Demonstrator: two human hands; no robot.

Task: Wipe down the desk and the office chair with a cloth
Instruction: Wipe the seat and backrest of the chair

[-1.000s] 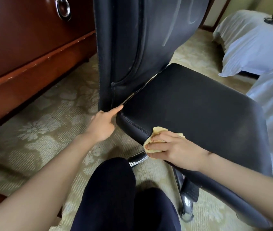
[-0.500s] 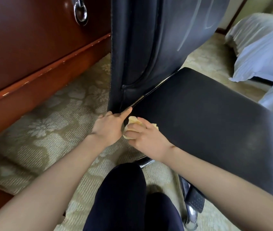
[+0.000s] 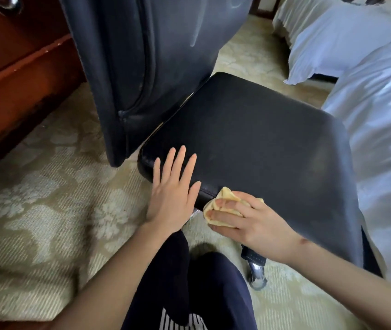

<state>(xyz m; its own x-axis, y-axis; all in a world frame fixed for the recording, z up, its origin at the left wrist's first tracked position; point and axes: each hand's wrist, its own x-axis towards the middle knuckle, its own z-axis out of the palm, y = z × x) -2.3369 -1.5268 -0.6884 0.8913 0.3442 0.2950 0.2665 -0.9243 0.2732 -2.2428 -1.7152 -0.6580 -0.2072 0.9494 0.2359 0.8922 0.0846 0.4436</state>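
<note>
The black leather office chair (image 3: pixel 261 144) fills the middle of the head view, its backrest (image 3: pixel 142 55) upright at the left and its seat spreading to the right. A bunched yellow cloth (image 3: pixel 223 206) is pressed against the seat's near edge, with my right hand (image 3: pixel 249 222) closed over it. My left hand (image 3: pixel 173 189) lies flat on the seat's near left corner, fingers spread and holding nothing. The dark red wooden desk (image 3: pixel 11 67) stands at the far left.
Patterned beige carpet (image 3: pixel 46 210) covers the floor. A bed with white bedding (image 3: pixel 368 79) lies close along the chair's right side. A chrome chair leg with a castor (image 3: pixel 256 270) sticks out below the seat. My knees in dark trousers (image 3: pixel 189 282) are at the bottom.
My right hand slid the cloth right along the seat's near edge, away from the backrest corner. My left hand opened from pointing at the gap and now lies flat on the seat.
</note>
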